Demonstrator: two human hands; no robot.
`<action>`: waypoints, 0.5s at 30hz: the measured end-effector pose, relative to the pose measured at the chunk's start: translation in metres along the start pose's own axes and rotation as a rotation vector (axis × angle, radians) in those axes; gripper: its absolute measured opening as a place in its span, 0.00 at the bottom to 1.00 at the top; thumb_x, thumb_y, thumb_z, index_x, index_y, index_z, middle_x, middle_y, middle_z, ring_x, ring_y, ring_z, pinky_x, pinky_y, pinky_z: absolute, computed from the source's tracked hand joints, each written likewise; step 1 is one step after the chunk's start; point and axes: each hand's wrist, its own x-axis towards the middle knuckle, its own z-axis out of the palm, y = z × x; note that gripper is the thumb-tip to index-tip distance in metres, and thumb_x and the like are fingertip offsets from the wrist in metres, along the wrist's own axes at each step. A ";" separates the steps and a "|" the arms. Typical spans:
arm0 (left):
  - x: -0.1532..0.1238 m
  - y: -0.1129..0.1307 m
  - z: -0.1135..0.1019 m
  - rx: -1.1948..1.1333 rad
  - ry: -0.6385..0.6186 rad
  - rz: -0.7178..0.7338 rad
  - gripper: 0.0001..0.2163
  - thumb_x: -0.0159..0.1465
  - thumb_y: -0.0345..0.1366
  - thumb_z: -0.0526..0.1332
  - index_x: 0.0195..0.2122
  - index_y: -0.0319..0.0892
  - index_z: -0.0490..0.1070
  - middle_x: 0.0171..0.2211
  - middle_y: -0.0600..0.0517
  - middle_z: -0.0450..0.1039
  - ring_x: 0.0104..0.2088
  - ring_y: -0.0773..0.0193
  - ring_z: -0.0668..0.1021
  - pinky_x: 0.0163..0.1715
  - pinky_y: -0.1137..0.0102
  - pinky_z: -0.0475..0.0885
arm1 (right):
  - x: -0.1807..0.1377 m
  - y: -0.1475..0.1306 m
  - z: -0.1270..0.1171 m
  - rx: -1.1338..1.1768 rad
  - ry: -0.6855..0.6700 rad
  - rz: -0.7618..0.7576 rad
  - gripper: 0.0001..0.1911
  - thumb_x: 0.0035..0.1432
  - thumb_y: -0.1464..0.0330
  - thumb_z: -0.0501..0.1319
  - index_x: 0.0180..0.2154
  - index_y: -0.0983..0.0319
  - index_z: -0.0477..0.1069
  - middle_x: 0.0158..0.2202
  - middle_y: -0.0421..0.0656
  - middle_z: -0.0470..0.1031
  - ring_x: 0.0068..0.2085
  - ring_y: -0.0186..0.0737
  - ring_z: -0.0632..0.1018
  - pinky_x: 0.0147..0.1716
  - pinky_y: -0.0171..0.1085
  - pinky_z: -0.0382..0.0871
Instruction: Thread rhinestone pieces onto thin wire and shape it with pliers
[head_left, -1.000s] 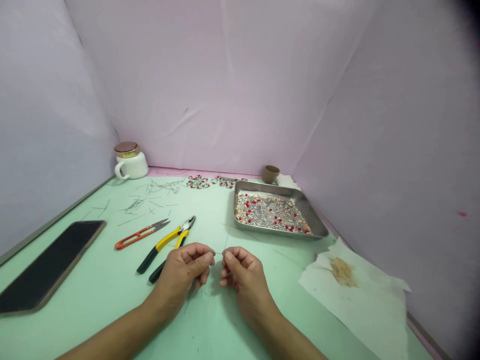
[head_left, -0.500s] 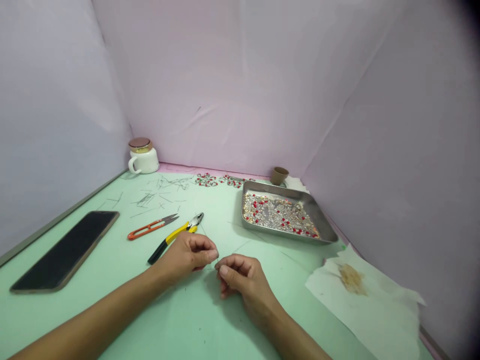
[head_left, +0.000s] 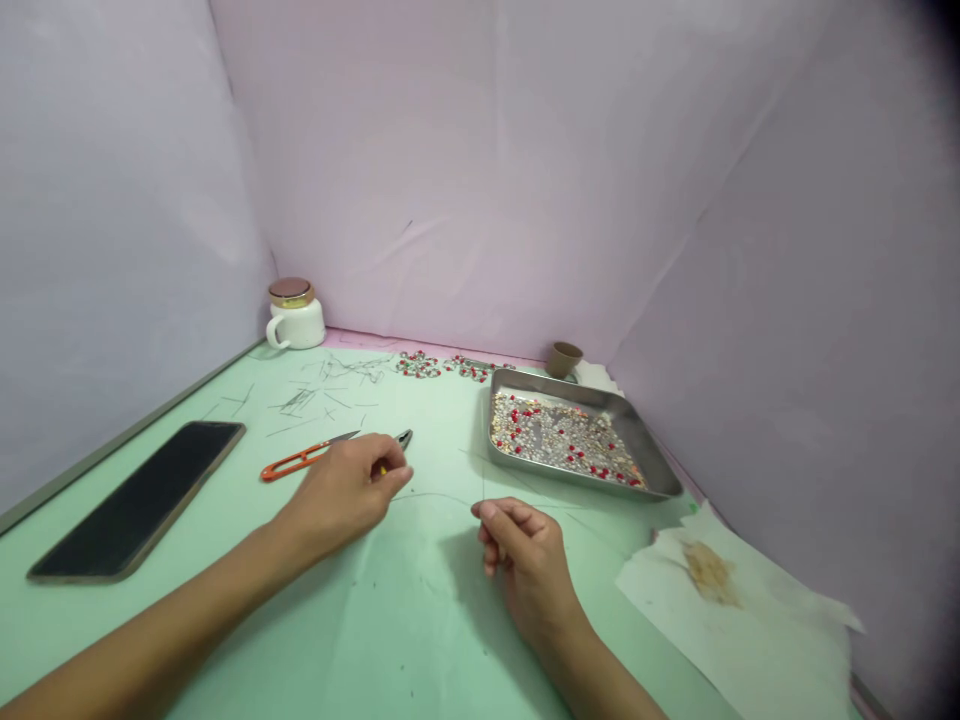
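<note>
My left hand (head_left: 349,490) is over the pliers (head_left: 405,440), its fingers curled round the grip. Metal jaws stick out past the knuckles and a bit of yellow grip shows between finger and thumb; the black handle ends are hidden under the hand. My right hand (head_left: 521,545) pinches a thin wire (head_left: 484,478) between thumb and forefinger, one length standing up from the fingertips. A fine curved strand runs from there leftward along the table towards my left hand. Orange thread snips (head_left: 296,463) lie just behind my left hand.
A metal tray (head_left: 577,480) of pale and red beads stands right of centre. Behind are beaded pieces (head_left: 418,364), cut wires (head_left: 300,402), a lidded mug (head_left: 298,325) and a brown cup (head_left: 563,359). A phone (head_left: 142,500) lies left, stained paper (head_left: 750,640) right.
My hands have moved apart. The left has let go of the wire and gone left onto the pliers; the right has shifted right, still pinching the wire. The view has turned slightly left.
</note>
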 end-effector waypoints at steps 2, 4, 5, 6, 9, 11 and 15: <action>0.000 -0.007 -0.001 0.308 0.036 -0.003 0.10 0.53 0.42 0.53 0.30 0.43 0.66 0.31 0.51 0.67 0.32 0.58 0.70 0.27 0.68 0.61 | 0.004 -0.003 -0.002 0.046 0.096 -0.011 0.13 0.40 0.63 0.65 0.23 0.67 0.70 0.15 0.36 0.64 0.14 0.26 0.61 0.11 0.27 0.55; 0.000 -0.014 0.002 0.509 -0.025 0.020 0.11 0.52 0.42 0.54 0.32 0.42 0.66 0.34 0.47 0.66 0.35 0.53 0.69 0.27 0.65 0.62 | 0.007 -0.003 -0.004 0.076 0.145 -0.016 0.12 0.41 0.63 0.65 0.22 0.67 0.70 0.15 0.36 0.63 0.14 0.25 0.61 0.12 0.27 0.54; 0.001 -0.016 0.005 0.574 -0.053 0.027 0.12 0.51 0.41 0.54 0.33 0.41 0.65 0.34 0.46 0.65 0.36 0.52 0.69 0.28 0.65 0.62 | 0.008 -0.003 -0.005 0.084 0.155 -0.016 0.12 0.41 0.63 0.64 0.23 0.67 0.70 0.15 0.36 0.63 0.15 0.25 0.61 0.12 0.27 0.54; 0.002 -0.017 0.008 0.618 -0.069 0.027 0.12 0.51 0.40 0.54 0.35 0.40 0.65 0.35 0.45 0.65 0.37 0.51 0.69 0.28 0.64 0.62 | 0.009 -0.001 -0.006 0.088 0.162 -0.016 0.12 0.41 0.63 0.64 0.23 0.67 0.70 0.15 0.36 0.63 0.15 0.26 0.61 0.12 0.28 0.54; 0.004 -0.019 0.010 0.659 -0.106 -0.027 0.11 0.51 0.34 0.52 0.36 0.40 0.64 0.34 0.44 0.65 0.36 0.51 0.70 0.27 0.64 0.63 | 0.012 0.004 -0.007 0.089 0.167 -0.023 0.12 0.42 0.63 0.64 0.24 0.67 0.69 0.15 0.35 0.63 0.15 0.26 0.61 0.13 0.28 0.54; 0.004 -0.019 0.009 0.651 -0.178 -0.055 0.08 0.49 0.31 0.52 0.31 0.40 0.65 0.32 0.45 0.64 0.33 0.52 0.70 0.24 0.65 0.62 | 0.012 0.007 -0.007 0.066 0.165 -0.041 0.12 0.43 0.63 0.63 0.25 0.67 0.69 0.16 0.35 0.62 0.15 0.26 0.61 0.13 0.29 0.54; -0.001 -0.021 0.012 0.657 -0.208 -0.070 0.11 0.43 0.24 0.52 0.28 0.39 0.65 0.32 0.44 0.63 0.33 0.52 0.70 0.22 0.68 0.60 | 0.014 0.012 -0.005 -0.011 0.156 -0.071 0.13 0.45 0.62 0.62 0.26 0.67 0.70 0.17 0.36 0.62 0.15 0.27 0.61 0.14 0.29 0.55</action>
